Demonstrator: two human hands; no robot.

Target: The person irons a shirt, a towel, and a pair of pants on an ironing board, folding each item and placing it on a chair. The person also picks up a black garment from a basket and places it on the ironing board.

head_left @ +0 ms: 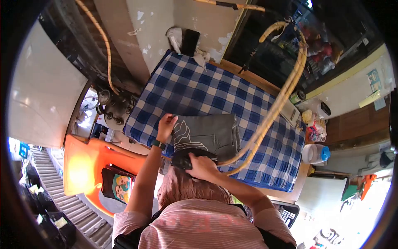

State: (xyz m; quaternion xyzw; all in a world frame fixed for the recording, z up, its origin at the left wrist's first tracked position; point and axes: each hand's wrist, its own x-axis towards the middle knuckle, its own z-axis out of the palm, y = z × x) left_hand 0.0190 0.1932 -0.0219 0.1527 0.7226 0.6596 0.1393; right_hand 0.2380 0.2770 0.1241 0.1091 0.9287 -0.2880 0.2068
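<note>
Your right grip point(201, 167) holds the iron point(180, 158); your left grip point(167, 124), loosely open, touches grey fabric point(203, 130). A hose point(286, 92) overhangs the checked counter point(248, 97), near an orange chair point(81, 164).

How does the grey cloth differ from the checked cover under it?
The grey cloth has pale curved lines on dark fabric, while the checked cover has blue and white squares. The grey cloth is folded small; the checked cover is larger and spread wide. Both lie fairly flat.

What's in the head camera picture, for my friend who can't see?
A person's right hand holds a dark iron at the near edge of a folded gray garment; the left hand is at its far corner, over a blue-and-white checked cloth.
</note>
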